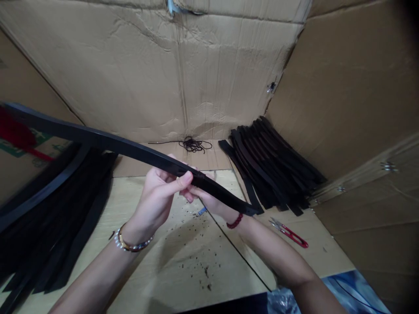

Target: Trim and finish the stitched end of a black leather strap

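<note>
A long, curved black strap (137,150), possibly leather or rubber, runs from the upper left down to the right across the view. My left hand (157,200) pinches it near the middle, with the fingers wrapped around its edge. My right hand (206,198) grips the same strap just beyond, partly hidden behind it. A pile of similar black straps (275,170) lies to the right of my hands. Another dark pile (62,218) lies to the left, blurred and partly under the raised strap.
Red-handled thread snips (288,233) lie on the light wooden table (183,266), which is scattered with dark crumbs. A coil of black cord (193,145) rests at the back. Creased cardboard walls (131,65) rise behind and to the right.
</note>
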